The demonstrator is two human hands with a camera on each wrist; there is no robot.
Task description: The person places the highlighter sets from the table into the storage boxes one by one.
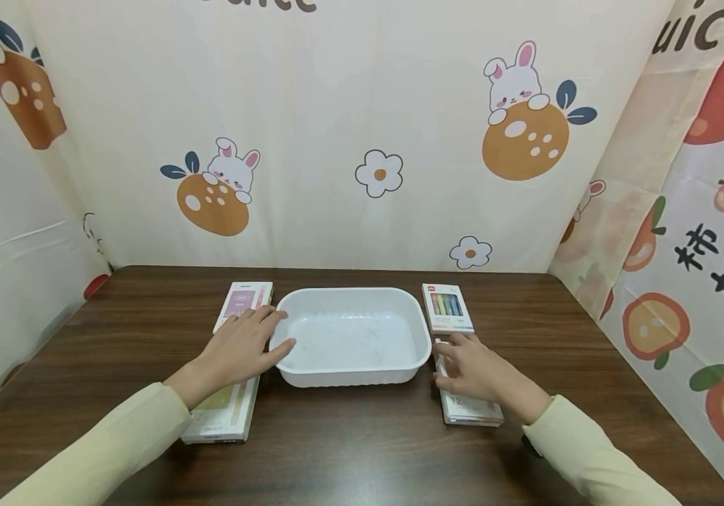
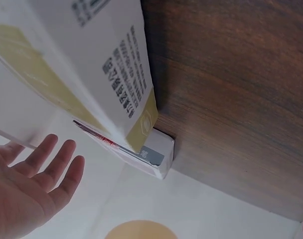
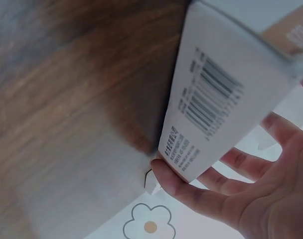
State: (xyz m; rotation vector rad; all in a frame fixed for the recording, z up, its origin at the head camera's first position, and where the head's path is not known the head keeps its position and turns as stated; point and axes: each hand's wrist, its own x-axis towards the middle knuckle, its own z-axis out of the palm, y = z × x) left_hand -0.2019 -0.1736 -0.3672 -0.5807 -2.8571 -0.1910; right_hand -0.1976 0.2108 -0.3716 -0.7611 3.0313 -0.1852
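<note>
A white plastic basin (image 1: pixel 349 380) stands in the middle of the table. My left hand (image 1: pixel 244 346) reaches over to its left rim, thumb and fingers loosely spread, and overlaps two flat boxes. The nearer one is a white and yellow-green box (image 1: pixel 218 422); behind it lies a white box with a purple panel (image 1: pixel 240 301). On the basin's right, my right hand (image 1: pixel 472 369) lies over a white box marked 12 (image 1: pixel 472 414). In the right wrist view, a fingertip touches the corner of this barcoded box (image 3: pixel 201 94), with fingers mostly extended; the thumb is hidden there.
Beyond my right hand lies a white box with coloured sticks pictured on it (image 1: pixel 447 307). The dark wooden table (image 1: pixel 349 450) ends at a printed cloth backdrop (image 1: pixel 337 232), with further cloth (image 1: pixel 684 211) along the right side and the left.
</note>
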